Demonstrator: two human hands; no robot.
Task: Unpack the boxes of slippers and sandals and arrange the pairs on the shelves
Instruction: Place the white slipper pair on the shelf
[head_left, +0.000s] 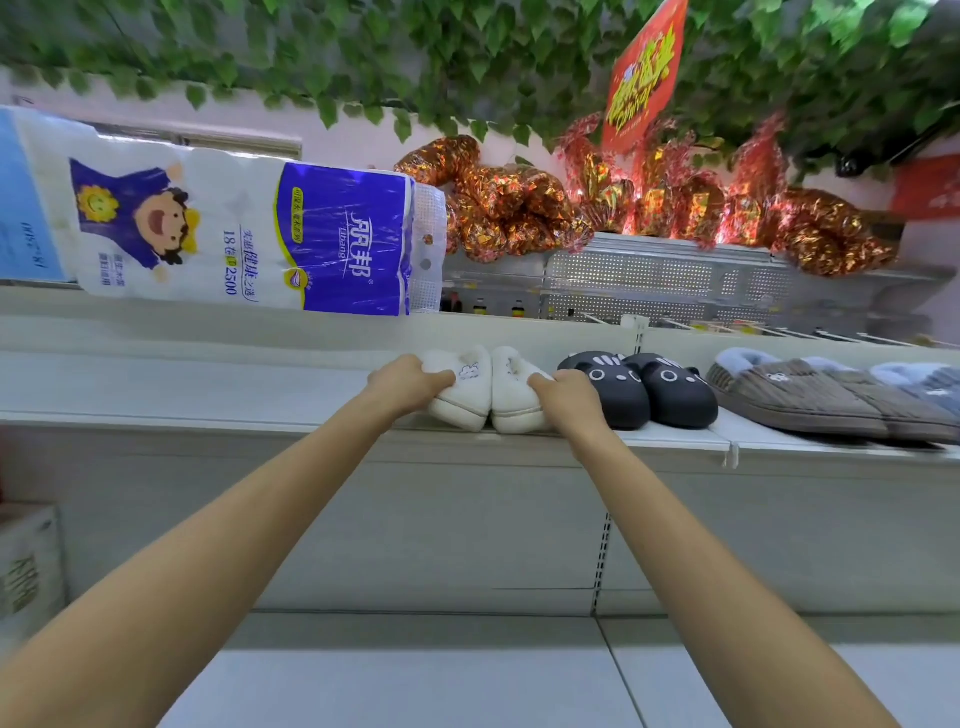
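Note:
A pair of white fluffy slippers (488, 389) rests side by side on the white shelf (208, 395), soles toward me. My left hand (408, 382) grips the left slipper from its left side. My right hand (563, 395) grips the right slipper from its right side. Right of them stands a pair of black slippers with cat faces (644, 389), close to my right hand. Further right lie brown knitted slippers (810, 395) with fleece lining, and a blue-grey pair (930, 384) at the frame's edge.
A large pack of toilet paper (234, 223) lies on the shelf above, at left. Red-gold foil decorations (519, 208) and green leaves hang higher up. A cardboard box (26, 566) stands at the lower left. A lower shelf (415, 675) runs beneath my arms.

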